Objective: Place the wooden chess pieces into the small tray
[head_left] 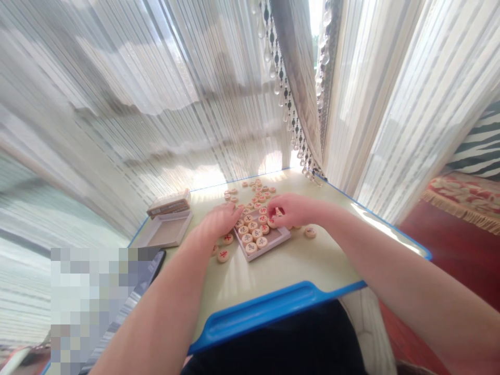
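A shallow pale box (269, 251) sits on the table, partly filled with rows of round Chinese chess pieces (250, 248) marked in black or red. My right hand (287, 209) is over the box's right side, thumb and fingers curled down onto a red-marked Chinese chess piece (272, 222). My left hand (223, 219) lies against the box's left wall, fingers stretched toward it; some fingertips are hidden. More loose pieces (223, 255) lie beside my left forearm, and several others (258, 190) are scattered beyond the box.
The pale-green folding table (273, 273) has a blue edge (269, 310). An empty box lid (167, 229) and a brown box (170, 202) are at the left. One piece (310, 232) lies right of the box. A phone-like dark-edged object (158, 263) is at the left edge. Curtains (175, 104) hang behind.
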### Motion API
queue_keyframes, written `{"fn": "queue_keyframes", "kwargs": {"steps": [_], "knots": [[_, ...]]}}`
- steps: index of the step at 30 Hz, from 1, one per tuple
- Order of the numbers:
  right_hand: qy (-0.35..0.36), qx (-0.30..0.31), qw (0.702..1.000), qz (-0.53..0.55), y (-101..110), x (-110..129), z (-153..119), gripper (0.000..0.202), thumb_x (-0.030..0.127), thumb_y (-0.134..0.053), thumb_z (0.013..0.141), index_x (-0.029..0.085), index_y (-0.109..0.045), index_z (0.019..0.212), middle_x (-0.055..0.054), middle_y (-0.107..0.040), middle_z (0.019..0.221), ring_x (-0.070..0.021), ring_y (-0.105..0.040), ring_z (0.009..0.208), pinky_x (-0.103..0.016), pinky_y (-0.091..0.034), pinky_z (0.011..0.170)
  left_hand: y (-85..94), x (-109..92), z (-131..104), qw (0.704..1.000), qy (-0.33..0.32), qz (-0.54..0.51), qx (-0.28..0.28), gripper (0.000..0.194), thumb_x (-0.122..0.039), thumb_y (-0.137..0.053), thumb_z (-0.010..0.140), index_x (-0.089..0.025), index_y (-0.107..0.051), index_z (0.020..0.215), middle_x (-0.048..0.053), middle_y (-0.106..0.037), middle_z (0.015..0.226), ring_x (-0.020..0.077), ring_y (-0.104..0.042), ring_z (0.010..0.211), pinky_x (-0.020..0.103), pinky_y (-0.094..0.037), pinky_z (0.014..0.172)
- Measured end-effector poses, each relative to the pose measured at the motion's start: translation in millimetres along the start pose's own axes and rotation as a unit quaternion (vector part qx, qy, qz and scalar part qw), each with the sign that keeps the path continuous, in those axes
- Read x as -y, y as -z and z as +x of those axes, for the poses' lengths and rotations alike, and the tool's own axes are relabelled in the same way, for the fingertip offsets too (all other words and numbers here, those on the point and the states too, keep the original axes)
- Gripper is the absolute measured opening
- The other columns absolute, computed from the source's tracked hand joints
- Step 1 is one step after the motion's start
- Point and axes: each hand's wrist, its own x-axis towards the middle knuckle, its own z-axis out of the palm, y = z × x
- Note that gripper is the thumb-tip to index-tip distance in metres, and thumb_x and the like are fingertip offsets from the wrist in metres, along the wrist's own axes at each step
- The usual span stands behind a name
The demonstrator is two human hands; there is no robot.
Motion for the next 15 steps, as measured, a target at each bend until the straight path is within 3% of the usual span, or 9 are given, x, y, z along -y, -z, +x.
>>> {"fn": "queue_keyframes", "kwargs": {"steps": [6, 11, 15], "knots": [[0.049, -0.129, 0.990, 0.001, -15, 0, 10, 0.021, 0.028, -0.051, 0.078, 0.019, -0.067, 0.089, -0.006, -0.058, 0.093, -0.0160, -0.053, 0.085, -0.027, -0.039, 0.077, 0.4, -1, 1, 1.000, 0.000, 0.010, 0.009, 0.056, -0.053, -0.017, 0.086, -0.017, -0.055, 0.104, 0.012, -0.059, 0.112, 0.0257, -0.054, 0.102, 0.036, -0.040, 0.086], [0.039, -0.122, 0.991, -0.029, -26, 3, 16, 0.021, 0.037, -0.056, 0.076, 0.021, -0.068, 0.082, -0.004, -0.056, 0.086, -0.0159, -0.052, 0.082, -0.026, -0.039, 0.072, -2.0, 2, 4, 1.000, -0.002, -0.018, -0.003, 0.054, -0.055, -0.021, 0.084, -0.021, -0.057, 0.103, 0.011, -0.059, 0.114, 0.0265, -0.053, 0.104, 0.036, -0.039, 0.088], [0.044, -0.106, 0.993, -0.028, -27, 5, 17, 0.016, 0.032, -0.056, 0.076, 0.021, -0.067, 0.081, -0.003, -0.056, 0.083, -0.0160, -0.051, 0.083, -0.026, -0.039, 0.073, -3.6, 4, 5, 1.000, -0.002, -0.019, -0.005, 0.054, -0.057, -0.021, 0.083, -0.021, -0.058, 0.102, 0.012, -0.059, 0.113, 0.0267, -0.054, 0.103, 0.036, -0.038, 0.088]]}}
